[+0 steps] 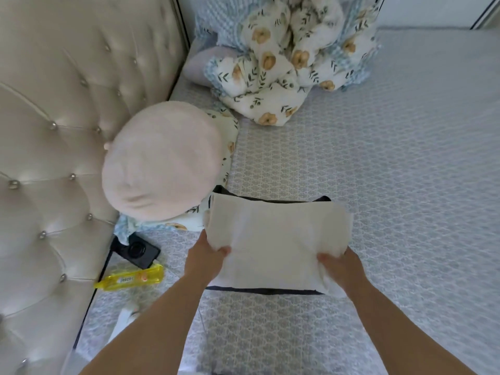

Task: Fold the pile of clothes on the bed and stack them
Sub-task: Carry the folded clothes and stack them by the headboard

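A folded cream garment (pixel 273 239) lies on top of a dark folded garment (pixel 259 290), whose edges show at the front and back. Both rest on the patterned grey bed (pixel 392 171). My left hand (pixel 207 257) grips the cream garment's near left corner. At its near right corner my right hand (pixel 342 266) holds the cloth, fingers curled into it. A crumpled floral and blue-checked bundle of fabric (pixel 284 58) sits at the far side of the bed.
A round pink plush cushion (pixel 162 161) lies left of the stack against the tufted cream headboard (pixel 54 131). A black camera (pixel 138 251), a yellow wipes pack (pixel 130 278) and a small white object (pixel 123 319) lie by the bed's left edge.
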